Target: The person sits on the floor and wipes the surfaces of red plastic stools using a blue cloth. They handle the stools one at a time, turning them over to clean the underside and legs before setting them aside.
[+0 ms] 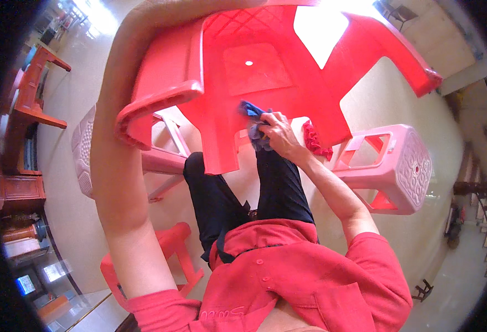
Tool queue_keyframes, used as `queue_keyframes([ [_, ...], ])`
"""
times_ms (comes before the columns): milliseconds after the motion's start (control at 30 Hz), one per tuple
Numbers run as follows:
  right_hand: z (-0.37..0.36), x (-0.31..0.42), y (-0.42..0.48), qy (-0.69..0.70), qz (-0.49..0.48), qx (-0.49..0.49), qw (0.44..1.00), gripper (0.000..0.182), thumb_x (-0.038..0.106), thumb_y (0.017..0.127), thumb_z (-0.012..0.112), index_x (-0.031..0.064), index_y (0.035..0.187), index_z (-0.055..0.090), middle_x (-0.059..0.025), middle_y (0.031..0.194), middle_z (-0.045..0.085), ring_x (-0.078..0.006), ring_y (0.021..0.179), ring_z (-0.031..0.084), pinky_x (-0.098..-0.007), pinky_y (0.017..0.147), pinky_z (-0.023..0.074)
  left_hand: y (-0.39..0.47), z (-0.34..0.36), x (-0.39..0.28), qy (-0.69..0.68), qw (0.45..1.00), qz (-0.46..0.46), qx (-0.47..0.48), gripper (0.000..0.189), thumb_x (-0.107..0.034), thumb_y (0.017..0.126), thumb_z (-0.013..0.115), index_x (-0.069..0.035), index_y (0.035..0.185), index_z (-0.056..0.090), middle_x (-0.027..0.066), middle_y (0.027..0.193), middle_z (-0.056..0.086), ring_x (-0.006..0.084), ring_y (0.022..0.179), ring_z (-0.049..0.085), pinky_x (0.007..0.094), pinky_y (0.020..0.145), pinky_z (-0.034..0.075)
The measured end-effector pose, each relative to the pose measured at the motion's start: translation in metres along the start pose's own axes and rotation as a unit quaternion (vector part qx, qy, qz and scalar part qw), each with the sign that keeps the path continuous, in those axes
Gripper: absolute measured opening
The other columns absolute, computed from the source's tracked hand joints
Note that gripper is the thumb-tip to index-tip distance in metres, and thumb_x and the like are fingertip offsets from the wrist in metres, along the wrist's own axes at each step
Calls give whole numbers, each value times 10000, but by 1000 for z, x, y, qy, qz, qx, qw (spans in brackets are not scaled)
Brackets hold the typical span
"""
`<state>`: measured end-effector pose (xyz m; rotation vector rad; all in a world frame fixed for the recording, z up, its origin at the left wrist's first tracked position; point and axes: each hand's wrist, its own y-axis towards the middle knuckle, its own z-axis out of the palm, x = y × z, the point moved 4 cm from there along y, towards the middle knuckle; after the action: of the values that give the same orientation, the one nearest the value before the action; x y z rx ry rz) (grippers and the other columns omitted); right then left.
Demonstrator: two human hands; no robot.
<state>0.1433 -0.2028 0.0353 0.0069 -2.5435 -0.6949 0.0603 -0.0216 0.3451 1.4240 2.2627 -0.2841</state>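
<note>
A red plastic chair (264,79) is held up before me, tilted so that its legs splay outward. Its flat panel has a small round hole and a lattice pattern towards the top. My right hand (278,130) grips a crumpled blue-grey cloth (260,135) at the lower part of the chair, near one leg (220,145). The cloth's upper end looks blurred. My left arm reaches up along the chair's left side and bends over its top. The left hand itself is out of view beyond the upper edge.
A pink plastic stool (413,170) lies on its side at the right, another pink stool (83,153) at the left. A red plastic stool (173,240) stands behind my left arm. Red ruffled fabric (316,141) hangs beyond my right hand. Wooden furniture (27,112) lines the left side.
</note>
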Motion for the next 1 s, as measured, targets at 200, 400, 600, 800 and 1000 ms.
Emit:
queue_keyframes([
  [200, -35, -64, -8, 62, 119, -123, 983, 273, -61, 613, 514, 33, 838, 635, -150, 924, 548, -308, 901, 516, -384, 758, 426, 14, 7, -3, 2, 1000, 24, -4, 891, -741, 659, 557, 24, 1111, 495, 209, 1096, 528, 283, 1045, 503, 344, 896, 399],
  [400, -41, -104, -8, -226, 151, -37, 962, 561, 159, 666, 592, 59, 1207, 481, -220, 1228, 444, -384, 1085, 461, -483, 891, 385, 12, 5, -5, 1, 1000, 25, 1, 858, -731, 682, 546, 18, 1098, 506, 200, 1094, 532, 273, 1041, 506, 340, 896, 398],
  [600, -28, -114, -10, -281, 53, -11, 958, 555, 203, 723, 557, 26, 1239, 455, -234, 1300, 369, -419, 1161, 367, -527, 948, 314, 18, 0, 9, -130, 984, 115, -47, 668, -613, 803, 513, 0, 1068, 536, 178, 1094, 542, 258, 1036, 506, 356, 906, 391],
  [800, -45, -100, 10, -324, 84, -64, 940, 461, 143, 698, 557, 9, 1137, 517, -173, 1077, 497, -360, 987, 460, -463, 826, 403, 20, 3, 109, -520, 784, 105, -321, 508, -396, 836, 575, -1, 1154, 535, 190, 1076, 580, 266, 982, 565, 354, 884, 435],
  [1000, -53, -85, -25, -294, 93, 71, 948, 607, 207, 631, 650, 6, 1178, 479, -194, 1158, 450, -353, 999, 461, -466, 809, 405, -89, 156, 194, -224, 957, -100, -155, 381, -121, 797, 596, -33, 1154, 497, 91, 1048, 577, 195, 990, 549, 303, 859, 451],
])
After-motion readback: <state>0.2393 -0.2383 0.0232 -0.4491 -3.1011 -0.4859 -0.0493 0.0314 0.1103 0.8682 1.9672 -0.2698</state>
